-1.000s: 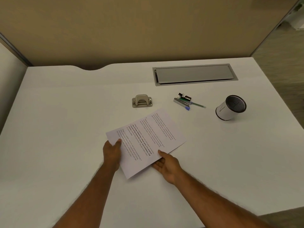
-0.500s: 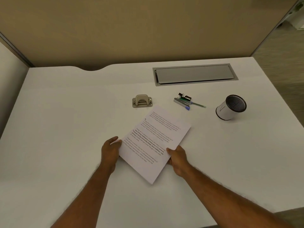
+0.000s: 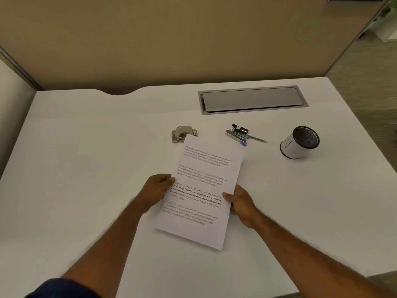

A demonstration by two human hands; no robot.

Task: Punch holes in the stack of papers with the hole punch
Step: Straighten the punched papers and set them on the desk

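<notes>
A stack of printed white papers (image 3: 202, 190) is held over the white desk (image 3: 86, 168), turned nearly lengthwise away from me. My left hand (image 3: 156, 190) grips its left long edge and my right hand (image 3: 240, 203) grips its right long edge. The far left corner of the papers reaches the small grey metal hole punch (image 3: 182, 133) and covers its near right part. Whether the papers sit inside the punch slot cannot be told.
A stapler with a pen and a binder clip (image 3: 240, 133) lies right of the punch. A white pen cup with a black mesh rim (image 3: 298, 143) lies tipped further right. A grey cable hatch (image 3: 251, 100) is set in the desk at the back.
Both hands have turned the papers clockwise from a slanted, crosswise lie to nearly lengthwise and pushed them forward, so the far corner now reaches the hole punch.
</notes>
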